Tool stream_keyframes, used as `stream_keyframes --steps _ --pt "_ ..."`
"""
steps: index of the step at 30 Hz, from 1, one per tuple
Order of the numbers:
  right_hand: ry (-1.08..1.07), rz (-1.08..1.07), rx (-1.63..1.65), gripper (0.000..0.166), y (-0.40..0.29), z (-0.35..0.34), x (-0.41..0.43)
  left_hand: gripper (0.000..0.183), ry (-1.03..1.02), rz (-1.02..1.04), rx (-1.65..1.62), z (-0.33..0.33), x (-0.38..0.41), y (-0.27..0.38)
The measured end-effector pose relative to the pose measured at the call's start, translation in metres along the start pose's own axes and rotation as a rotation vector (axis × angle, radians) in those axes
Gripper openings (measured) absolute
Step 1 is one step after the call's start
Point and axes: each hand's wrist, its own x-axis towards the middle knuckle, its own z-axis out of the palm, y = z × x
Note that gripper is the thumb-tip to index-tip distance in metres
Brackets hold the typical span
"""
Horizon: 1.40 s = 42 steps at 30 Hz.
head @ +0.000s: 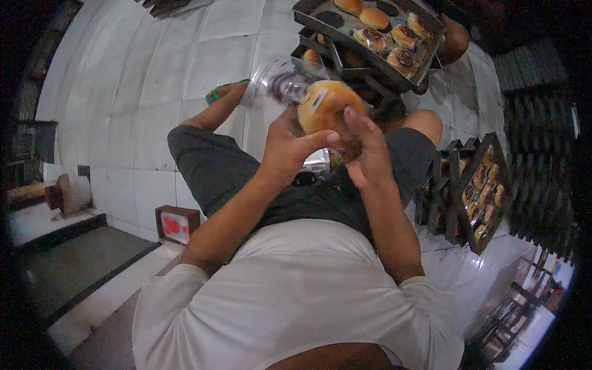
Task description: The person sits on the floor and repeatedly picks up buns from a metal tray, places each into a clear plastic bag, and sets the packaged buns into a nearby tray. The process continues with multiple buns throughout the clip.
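Note:
A round golden bun is held up in front of my lap between both hands. My left hand grips its near left side, the thumb stretched across toward the middle. My right hand holds its right side with the fingertips on the crust. A clear plastic bag with a dark printed design extends from the bun's far left side, blurred by motion. Whether the bun lies partly inside the bag I cannot tell. Below my hands, between my thighs, a shiny plastic packet is partly hidden.
Beyond my hands, a metal tray of plain and wrapped buns rests on other stacked trays. To the right, a tray of wrapped buns tops another stack. At left, a small brown-framed box stands on white floor tiles.

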Motion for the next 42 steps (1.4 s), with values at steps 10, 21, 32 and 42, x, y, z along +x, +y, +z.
stream_keyframes --steps 10,21,32,42 --pt "-0.372 -0.225 -0.939 0.071 0.013 -0.003 -0.014 0.087 0.274 -0.110 -0.655 -0.037 -0.011 -0.038" --pt "-0.411 -0.535 -1.362 0.046 0.011 0.003 -0.018 0.081 -0.012 -0.294 -1.006 -0.032 0.004 -0.044" --pt "0.013 -1.082 -1.321 0.012 0.005 -0.020 -0.008 0.045 -0.251 -0.322 0.474 -0.006 -0.055 0.032" --pt "-0.117 -0.648 -1.676 0.012 0.004 -0.045 0.009 0.061 -0.367 -0.440 0.522 -0.030 -0.053 -0.044"
